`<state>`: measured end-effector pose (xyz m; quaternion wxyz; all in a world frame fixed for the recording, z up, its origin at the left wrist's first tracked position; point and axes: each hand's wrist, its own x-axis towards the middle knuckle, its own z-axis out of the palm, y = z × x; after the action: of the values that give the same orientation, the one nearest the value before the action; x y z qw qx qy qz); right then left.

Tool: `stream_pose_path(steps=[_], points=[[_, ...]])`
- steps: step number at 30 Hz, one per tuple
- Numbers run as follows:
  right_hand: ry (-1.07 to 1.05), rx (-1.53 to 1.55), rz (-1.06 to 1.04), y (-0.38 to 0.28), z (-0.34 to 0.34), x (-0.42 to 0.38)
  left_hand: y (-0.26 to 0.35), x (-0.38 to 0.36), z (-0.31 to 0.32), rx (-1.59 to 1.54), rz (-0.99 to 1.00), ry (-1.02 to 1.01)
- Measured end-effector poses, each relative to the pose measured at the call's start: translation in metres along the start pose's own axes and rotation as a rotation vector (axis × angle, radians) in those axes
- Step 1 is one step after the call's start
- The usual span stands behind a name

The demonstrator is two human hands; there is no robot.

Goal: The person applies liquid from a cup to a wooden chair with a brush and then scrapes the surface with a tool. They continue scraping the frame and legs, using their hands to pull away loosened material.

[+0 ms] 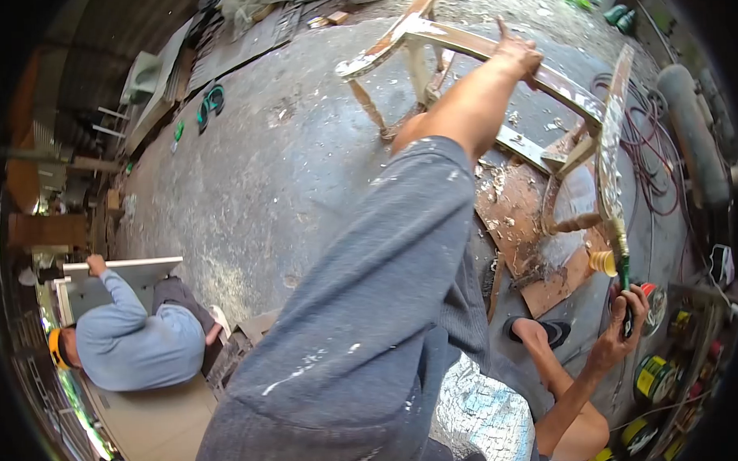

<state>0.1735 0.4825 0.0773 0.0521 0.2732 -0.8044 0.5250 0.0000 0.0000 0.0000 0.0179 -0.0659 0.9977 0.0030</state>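
Observation:
A wooden chair frame (580, 101), with pale, flaking paint and turned legs, lies tipped on the concrete floor. My left hand (519, 53) reaches across and grips its long rail, one finger sticking out. In my right hand (620, 329) is a slim tool (626, 282) with a dark handle and a green section. Its far end meets the curved, paint-mottled chair part, and I cannot make out the tip. A yellow cup (602, 262) is beside that end. Below the chair, a brown board (519, 209) is littered with flakes.
A co-worker in a blue shirt (141, 340) crouches at left, one hand on a white-edged panel (134, 262). Coiled hoses (654, 127) and a grey cylinder (692, 134) are at right, with several yellow-black reels (657, 378) below. Slippers (210, 106) lie on the floor.

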Motion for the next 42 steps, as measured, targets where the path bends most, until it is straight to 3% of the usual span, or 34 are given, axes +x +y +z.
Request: stream_pose_path(steps=[2,3,5,6,10,15,17,18,19,20,22,23,25,29,32,38,40,42], points=[[-0.100,0.038,0.003,-0.001,0.002,0.010,0.006,0.000,-0.003,-0.002,0.001,0.011],[-0.037,0.158,0.039,0.004,0.075,-0.019,-0.055,-0.038,-0.005,0.153,-0.005,-0.048],[-0.015,0.089,0.058,0.008,0.071,-0.013,-0.054,-0.049,0.004,0.152,-0.005,-0.057],[0.015,0.194,0.132,0.015,0.067,-0.011,-0.056,-0.050,0.006,0.144,-0.001,-0.057],[0.264,0.151,0.110,0.015,0.069,-0.015,-0.058,-0.048,0.005,0.138,0.011,-0.058],[0.131,-0.402,-0.182,-0.024,0.125,-0.031,-0.057,-0.047,0.002,0.134,0.012,-0.107],[0.121,-0.234,-0.127,-0.035,0.139,-0.043,-0.065,-0.036,0.014,0.107,0.019,-0.131],[0.102,-0.211,-0.119,-0.039,0.137,-0.047,-0.062,-0.052,0.000,0.154,0.079,-0.050],[0.093,-0.201,-0.098,-0.041,0.132,-0.050,-0.086,-0.023,0.035,0.169,0.148,-0.007],[0.119,-0.183,-0.074,-0.042,0.126,-0.053,-0.077,-0.033,0.017,0.189,0.105,-0.105],[0.198,-0.192,-0.010,-0.034,0.098,-0.054,-0.084,-0.024,0.023,0.208,0.109,-0.096],[0.241,-0.199,0.019,-0.027,0.080,-0.054,-0.065,-0.045,-0.007,0.158,0.071,-0.137],[0.339,-0.314,-0.032,-0.007,0.032,-0.049,-0.076,-0.032,0.009,0.104,0.139,-0.027],[0.540,-0.241,0.157,0.028,-0.037,-0.053,-0.055,-0.052,-0.006,0.120,0.134,-0.048],[0.535,-0.294,0.179,0.035,-0.070,-0.045,-0.061,-0.051,-0.002,0.094,0.160,-0.017],[0.280,-0.597,0.018,0.053,-0.141,-0.018,-0.057,-0.048,-0.009,0.035,0.156,-0.070],[0.394,-0.286,0.441,0.035,-0.142,0.001,-0.049,-0.049,-0.014,0.084,0.130,-0.084],[0.297,-0.279,0.437,0.063,-0.167,-0.006,-0.052,-0.052,-0.015,0.142,0.089,-0.126]])
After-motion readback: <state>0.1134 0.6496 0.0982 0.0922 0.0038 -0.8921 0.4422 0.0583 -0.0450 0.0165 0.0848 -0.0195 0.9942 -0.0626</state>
